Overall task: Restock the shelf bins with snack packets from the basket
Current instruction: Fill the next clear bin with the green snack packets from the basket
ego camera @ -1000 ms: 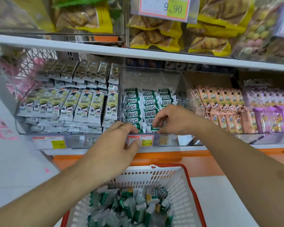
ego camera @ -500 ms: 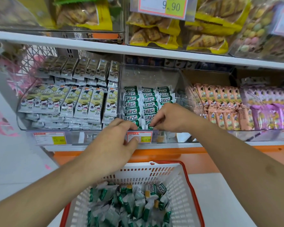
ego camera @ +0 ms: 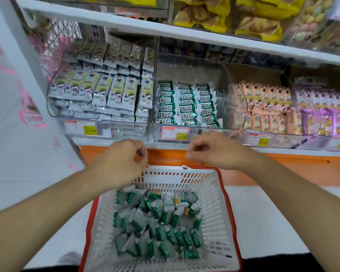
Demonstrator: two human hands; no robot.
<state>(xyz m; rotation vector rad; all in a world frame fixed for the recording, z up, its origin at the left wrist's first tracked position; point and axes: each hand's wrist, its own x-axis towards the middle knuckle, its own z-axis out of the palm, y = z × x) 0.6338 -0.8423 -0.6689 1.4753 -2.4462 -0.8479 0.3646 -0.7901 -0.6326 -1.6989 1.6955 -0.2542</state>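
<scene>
Starting at the left, a clear bin [ego camera: 98, 91] of grey-and-yellow packets sat full on the shelf [ego camera: 185, 34]; beside it the middle bin [ego camera: 186, 71] held three neat rows of green packets [ego camera: 185, 104] at its front, with bare space behind them; further right lay peach packets [ego camera: 263, 107] and then purple packets [ego camera: 322, 112], each in its own bin. Below the shelf edge, the left hand [ego camera: 120, 161] hovered over the far rim of the basket [ego camera: 214, 193], fingers loosely curled and holding nothing that could be made out; the right hand [ego camera: 212, 150] hung just under the middle bin's price tag [ego camera: 175, 133], fingers likewise bent inward, and whether it pinched anything I could not tell, though no packet showed in it. The basket stood below both hands, its floor covered with a loose heap of green packets [ego camera: 157, 222] of the same kind as those in the middle bin.

By my reading, this was the gap between one placing and the next pick; both hands were clear of the bin and above the basket. The next move would call for reaching down into the heap, gathering a few packets, turning them label-up and aligned, then setting them behind or atop the existing rows without knocking those rows askew.
</scene>
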